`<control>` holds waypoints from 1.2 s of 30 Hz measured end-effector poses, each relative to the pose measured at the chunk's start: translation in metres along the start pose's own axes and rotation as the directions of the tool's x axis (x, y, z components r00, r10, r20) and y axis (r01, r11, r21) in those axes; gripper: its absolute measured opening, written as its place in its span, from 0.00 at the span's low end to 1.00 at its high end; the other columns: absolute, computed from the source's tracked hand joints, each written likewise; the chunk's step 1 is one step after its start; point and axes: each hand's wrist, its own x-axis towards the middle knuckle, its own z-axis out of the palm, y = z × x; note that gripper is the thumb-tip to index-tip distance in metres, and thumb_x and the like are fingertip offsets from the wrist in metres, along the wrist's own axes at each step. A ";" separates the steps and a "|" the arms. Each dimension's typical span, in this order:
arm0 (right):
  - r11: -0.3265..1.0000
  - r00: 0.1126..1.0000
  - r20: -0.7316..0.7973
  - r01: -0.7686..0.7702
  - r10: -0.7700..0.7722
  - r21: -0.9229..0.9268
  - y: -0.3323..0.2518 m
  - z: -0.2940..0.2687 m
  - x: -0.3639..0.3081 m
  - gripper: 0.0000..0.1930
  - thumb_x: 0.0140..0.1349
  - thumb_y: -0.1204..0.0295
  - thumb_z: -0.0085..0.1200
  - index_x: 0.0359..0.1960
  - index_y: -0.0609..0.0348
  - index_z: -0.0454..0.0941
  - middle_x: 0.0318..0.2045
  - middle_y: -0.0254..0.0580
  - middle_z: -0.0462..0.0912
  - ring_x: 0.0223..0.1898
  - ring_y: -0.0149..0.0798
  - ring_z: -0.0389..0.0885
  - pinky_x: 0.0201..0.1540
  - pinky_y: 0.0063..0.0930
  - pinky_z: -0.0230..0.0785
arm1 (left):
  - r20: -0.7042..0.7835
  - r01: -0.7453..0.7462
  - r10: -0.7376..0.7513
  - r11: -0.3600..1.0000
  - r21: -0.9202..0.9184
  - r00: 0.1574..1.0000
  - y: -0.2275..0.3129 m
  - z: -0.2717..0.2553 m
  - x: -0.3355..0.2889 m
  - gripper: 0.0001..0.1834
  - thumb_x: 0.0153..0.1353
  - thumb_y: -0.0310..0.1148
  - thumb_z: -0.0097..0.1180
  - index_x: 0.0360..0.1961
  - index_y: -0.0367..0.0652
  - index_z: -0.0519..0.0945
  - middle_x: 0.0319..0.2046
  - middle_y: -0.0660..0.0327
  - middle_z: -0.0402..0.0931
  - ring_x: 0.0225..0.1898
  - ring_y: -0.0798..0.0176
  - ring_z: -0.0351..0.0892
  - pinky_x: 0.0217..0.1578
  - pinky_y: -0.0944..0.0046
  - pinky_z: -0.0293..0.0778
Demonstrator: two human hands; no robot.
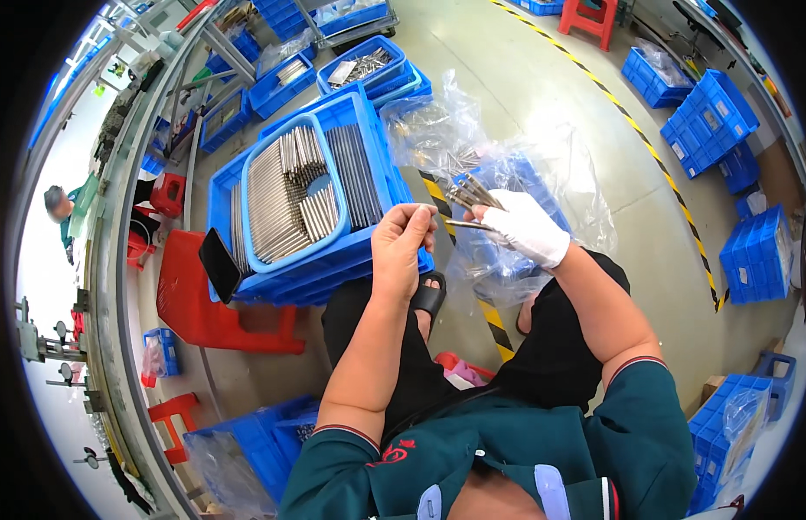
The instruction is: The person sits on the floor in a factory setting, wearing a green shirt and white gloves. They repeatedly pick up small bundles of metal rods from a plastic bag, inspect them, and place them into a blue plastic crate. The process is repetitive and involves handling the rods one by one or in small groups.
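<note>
My right hand [528,230], in a white glove, grips a bunch of slim metal rods [472,192] above a plastic-lined blue crate. One rod [470,225] sticks out apart from the bunch, its end toward my left hand. My bare left hand [404,243] is closed, thumb against curled fingers; whether something small is in it is hidden. To its left, a light-blue tray [340,186] carries rows of similar metal rods [277,204]. That tray rests on a blue crate [221,204], beside darker rods [354,173] packed in the same crate.
Clear plastic bags [585,186] drape the blue crate [537,178] before me. A dark phone-like slab [219,264] leans at the tray's corner. A red stool [190,290] stands left. Blue crates [711,113] line the right side. Another person [60,204] is far left.
</note>
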 end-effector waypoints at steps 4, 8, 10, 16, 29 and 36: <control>0.984 1.000 0.028 0.001 0.004 -0.180 0.001 0.007 0.000 0.15 0.62 0.59 0.51 0.31 0.61 0.76 0.20 0.32 0.71 0.23 0.27 0.66 0.27 0.24 0.60 | 0.049 0.082 -0.078 0.992 -0.092 0.996 -0.004 -0.001 0.001 0.11 0.63 0.36 0.55 0.35 0.38 0.77 0.25 0.64 0.74 0.23 0.74 0.69 0.25 0.73 0.67; 0.908 0.986 0.026 0.163 -0.166 -0.385 0.006 0.010 0.003 0.16 0.63 0.58 0.49 0.31 0.62 0.75 0.21 0.40 0.73 0.24 0.36 0.69 0.30 0.31 0.63 | 0.057 0.116 -0.112 0.990 -0.075 0.992 -0.005 -0.003 0.000 0.10 0.63 0.36 0.56 0.33 0.40 0.76 0.25 0.64 0.74 0.23 0.75 0.68 0.25 0.73 0.66; 0.871 0.973 0.029 0.220 -0.231 -0.440 0.007 0.011 0.003 0.17 0.63 0.58 0.49 0.32 0.62 0.74 0.21 0.45 0.73 0.24 0.41 0.71 0.31 0.33 0.64 | 0.064 0.130 -0.126 0.990 -0.055 0.990 -0.005 -0.006 0.000 0.09 0.63 0.36 0.56 0.32 0.40 0.76 0.24 0.64 0.74 0.22 0.75 0.68 0.24 0.73 0.66; 0.824 0.966 0.059 0.246 -0.251 -0.510 0.001 0.012 0.000 0.13 0.60 0.63 0.53 0.34 0.62 0.75 0.20 0.43 0.71 0.23 0.35 0.67 0.30 0.30 0.63 | 0.102 0.177 -0.182 0.983 0.049 0.978 -0.005 -0.016 0.003 0.09 0.62 0.35 0.56 0.31 0.40 0.76 0.24 0.64 0.74 0.21 0.75 0.68 0.23 0.74 0.66; 0.874 0.981 0.012 0.179 -0.194 -0.451 0.002 0.009 -0.002 0.12 0.59 0.64 0.52 0.34 0.62 0.75 0.22 0.42 0.72 0.26 0.34 0.69 0.32 0.30 0.63 | 0.131 0.154 -0.182 0.968 0.200 0.975 0.007 -0.018 0.002 0.09 0.57 0.32 0.62 0.30 0.36 0.79 0.22 0.65 0.74 0.23 0.75 0.68 0.26 0.75 0.64; 0.803 0.968 -0.013 0.199 -0.249 -0.562 0.003 0.013 -0.003 0.11 0.59 0.65 0.52 0.33 0.62 0.74 0.22 0.46 0.73 0.25 0.38 0.70 0.31 0.32 0.64 | 0.125 0.137 -0.168 0.964 0.228 0.978 0.001 -0.020 0.004 0.10 0.59 0.33 0.59 0.33 0.34 0.80 0.22 0.65 0.74 0.23 0.74 0.67 0.27 0.74 0.64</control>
